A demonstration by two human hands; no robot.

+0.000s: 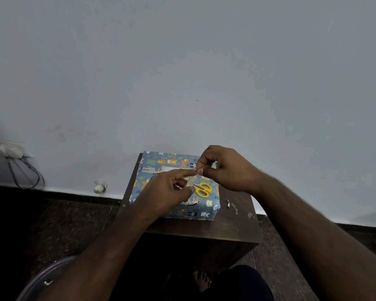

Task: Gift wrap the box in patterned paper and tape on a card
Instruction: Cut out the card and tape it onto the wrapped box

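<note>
Pinching tape (197, 170) w/ both hands' grip, just above wrapped box (204, 208).

Glossy printed paper on box (204, 208); dark wood table (232, 227).

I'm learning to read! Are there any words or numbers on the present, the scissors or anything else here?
No words or numbers can be read anywhere.
Wrapped box: only cartoon animal pictures, no letters.
Card: looks blank, partly hidden.
Yellow scissors: no readable brand.
</note>
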